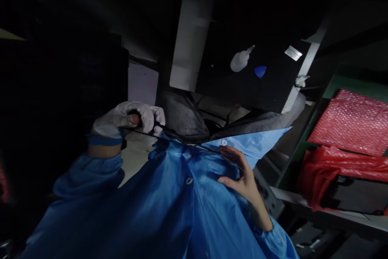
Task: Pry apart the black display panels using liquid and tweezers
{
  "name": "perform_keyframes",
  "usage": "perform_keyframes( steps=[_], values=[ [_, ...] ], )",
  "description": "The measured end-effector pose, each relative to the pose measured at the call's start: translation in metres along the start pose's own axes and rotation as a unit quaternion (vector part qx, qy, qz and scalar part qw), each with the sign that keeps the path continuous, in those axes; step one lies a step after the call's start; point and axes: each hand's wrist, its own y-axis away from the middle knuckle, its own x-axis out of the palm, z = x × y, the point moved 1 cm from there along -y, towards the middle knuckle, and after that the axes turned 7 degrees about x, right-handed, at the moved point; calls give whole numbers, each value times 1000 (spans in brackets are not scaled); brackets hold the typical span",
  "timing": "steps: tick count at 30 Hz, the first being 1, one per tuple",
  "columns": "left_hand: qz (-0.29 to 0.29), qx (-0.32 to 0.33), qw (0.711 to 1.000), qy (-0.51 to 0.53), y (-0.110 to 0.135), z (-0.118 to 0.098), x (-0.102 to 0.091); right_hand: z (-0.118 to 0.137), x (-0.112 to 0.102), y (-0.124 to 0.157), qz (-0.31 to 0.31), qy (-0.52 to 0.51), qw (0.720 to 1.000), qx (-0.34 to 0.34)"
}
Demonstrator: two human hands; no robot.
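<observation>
The view looks down my own chest, covered by a shiny blue coat [169,202] with snap buttons. My left hand [130,119] wears a white glove and is closed on a thin black cord [182,140] that runs taut to the right. My right hand [239,174] is bare and rests against the coat below the collar [251,144]. Its fingers are pinched round the other end of the cord. The cord's far end is hidden behind that hand.
A dark bench surface [242,77] ahead carries a white squeeze bottle [241,60], a blue pick [260,71] and a small shiny packet [293,53]. Red bubble wrap [351,121] and red plastic [339,170] lie in a green-edged shelf at right. The left side is dark.
</observation>
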Motion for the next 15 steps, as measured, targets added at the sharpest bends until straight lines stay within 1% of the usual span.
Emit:
perform_keyframes(
  steps=[2,3,6,9,11,13,15],
  values=[
    [-58,-11,998,-3,-2,2,3,-4,10,-5,-31,16,999,-4],
    [-75,-18,997,-3,-3,4,5,-5,15,-8,-50,23,998,-11],
    [-85,-31,996,-6,-5,11,12,-2,25,-18,-131,44,990,-27],
    [-66,-29,997,-9,-3,16,22,4,23,-26,-184,63,980,-41],
    [-38,-38,998,-15,-2,16,28,7,16,-29,-201,70,976,-51],
    [2,-50,999,-22,-3,14,31,9,9,-30,-209,76,973,-62],
    [56,-61,996,-29,-6,10,30,10,3,-32,-210,81,972,-73]
  ],
)
